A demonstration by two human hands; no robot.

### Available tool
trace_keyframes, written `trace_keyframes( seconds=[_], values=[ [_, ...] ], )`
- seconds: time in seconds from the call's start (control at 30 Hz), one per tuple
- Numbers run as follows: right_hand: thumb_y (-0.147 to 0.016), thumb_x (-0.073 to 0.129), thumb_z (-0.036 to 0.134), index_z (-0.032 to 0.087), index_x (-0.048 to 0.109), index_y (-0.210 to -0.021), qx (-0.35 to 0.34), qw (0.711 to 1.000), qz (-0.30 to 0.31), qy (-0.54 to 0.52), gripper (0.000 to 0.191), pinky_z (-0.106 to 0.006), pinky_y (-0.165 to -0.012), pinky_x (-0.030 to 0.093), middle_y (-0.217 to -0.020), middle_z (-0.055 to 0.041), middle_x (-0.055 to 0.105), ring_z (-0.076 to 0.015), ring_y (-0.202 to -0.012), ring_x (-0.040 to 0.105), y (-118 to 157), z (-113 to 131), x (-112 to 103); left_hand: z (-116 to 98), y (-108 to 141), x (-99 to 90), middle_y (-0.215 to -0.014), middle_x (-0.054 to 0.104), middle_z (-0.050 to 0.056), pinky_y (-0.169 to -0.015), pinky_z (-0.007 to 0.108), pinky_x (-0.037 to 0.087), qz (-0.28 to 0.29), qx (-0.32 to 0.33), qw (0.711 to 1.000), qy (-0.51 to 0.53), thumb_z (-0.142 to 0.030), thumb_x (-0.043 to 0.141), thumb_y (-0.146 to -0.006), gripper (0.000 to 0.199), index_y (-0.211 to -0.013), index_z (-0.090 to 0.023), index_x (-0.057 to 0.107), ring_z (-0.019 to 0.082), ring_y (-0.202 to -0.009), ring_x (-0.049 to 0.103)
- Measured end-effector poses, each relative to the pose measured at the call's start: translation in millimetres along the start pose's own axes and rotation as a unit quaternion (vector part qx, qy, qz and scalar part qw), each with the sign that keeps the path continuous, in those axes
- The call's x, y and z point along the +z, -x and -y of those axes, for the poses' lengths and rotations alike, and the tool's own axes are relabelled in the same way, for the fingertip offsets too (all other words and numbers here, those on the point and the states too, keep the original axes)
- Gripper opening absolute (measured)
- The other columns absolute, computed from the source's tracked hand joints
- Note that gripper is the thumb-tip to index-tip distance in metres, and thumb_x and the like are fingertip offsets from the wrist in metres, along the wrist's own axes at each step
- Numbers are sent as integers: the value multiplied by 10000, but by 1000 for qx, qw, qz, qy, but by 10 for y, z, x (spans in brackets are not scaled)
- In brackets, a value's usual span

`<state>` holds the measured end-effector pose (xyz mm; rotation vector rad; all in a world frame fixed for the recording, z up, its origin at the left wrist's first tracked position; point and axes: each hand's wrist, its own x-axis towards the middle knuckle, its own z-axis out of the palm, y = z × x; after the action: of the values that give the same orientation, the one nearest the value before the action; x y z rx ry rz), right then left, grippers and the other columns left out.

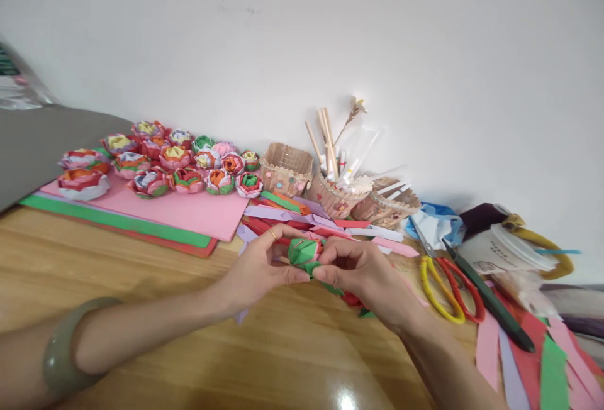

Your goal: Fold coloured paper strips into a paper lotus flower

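Note:
A small folded paper flower (303,251), green with some pink showing, is held above the table between both hands. My left hand (271,262) pinches its left side with thumb and fingers. On the other side, my right hand (352,268) grips the flower's right edge, fingertips close to the left thumb. Part of the flower is hidden by the fingers. Just below and behind the right hand lie red and green paper pieces (353,299), partly covered by it. Strips of purple, red and pink paper (302,218) lie beyond the hands.
Several finished paper flowers (174,157) stand on stacked coloured sheets (207,212) at back left. Decorated baskets (285,174) line the wall, one holding sticks. Scissors (450,287), a dark green long-handled tool (495,303), a white-lidded tub (504,249) and cut paper strips (528,350) are at right.

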<state>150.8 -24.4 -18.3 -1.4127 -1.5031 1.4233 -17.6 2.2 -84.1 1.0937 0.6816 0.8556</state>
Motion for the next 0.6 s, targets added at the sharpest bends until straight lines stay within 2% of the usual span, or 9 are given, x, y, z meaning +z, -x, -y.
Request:
trace_keyframes(
  seconds=[0.13, 0.3, 0.37, 0.47, 0.6],
  values=[
    [-692, 711, 441, 149, 680, -638, -36, 999, -1, 35, 299, -209, -463, 331, -629, 14, 533, -73, -532, 438, 1, -2, -45, -28, -9, 10, -906, 662, 29, -742, 312, 461, -21, 6, 1000, -5, -206, 795, -584, 456, -959, -189, 535, 188, -862, 610],
    [-640, 744, 402, 160, 607, -599, 9, 999, -25, 37, 281, -202, -384, 310, -566, 41, 502, -54, -435, 388, 12, -10, -6, -19, 5, 1, -972, 661, 45, -756, 313, 455, -4, 5, 1000, 4, -211, 793, -593, 451, -964, -190, 537, 192, -889, 608],
    [-647, 737, 376, 168, 595, -597, 8, 998, -34, 58, 257, -203, -370, 304, -544, 47, 498, -56, -418, 385, 17, -12, 27, 6, 13, -10, -993, 658, 50, -763, 316, 452, 15, 6, 1000, 22, -239, 796, -601, 473, -992, -199, 534, 196, -895, 609],
    [-682, 707, 288, 167, 618, -588, -39, 988, -68, 136, 177, -216, -415, 335, -563, 23, 553, -82, -472, 441, 25, -18, 66, 38, 19, -22, -986, 651, 48, -762, 318, 453, 30, 7, 999, 37, -294, 788, -620, 478, -1009, -207, 525, 201, -892, 610],
    [-763, 634, 211, 176, 649, -619, -138, 958, -94, 232, 149, -234, -501, 396, -609, -5, 612, -117, -563, 518, 58, -27, 109, 24, 14, -15, -942, 636, 24, -768, 309, 456, 0, 14, 1000, 22, -279, 774, -640, 426, -970, -201, 516, 181, -873, 601]
  ],
)
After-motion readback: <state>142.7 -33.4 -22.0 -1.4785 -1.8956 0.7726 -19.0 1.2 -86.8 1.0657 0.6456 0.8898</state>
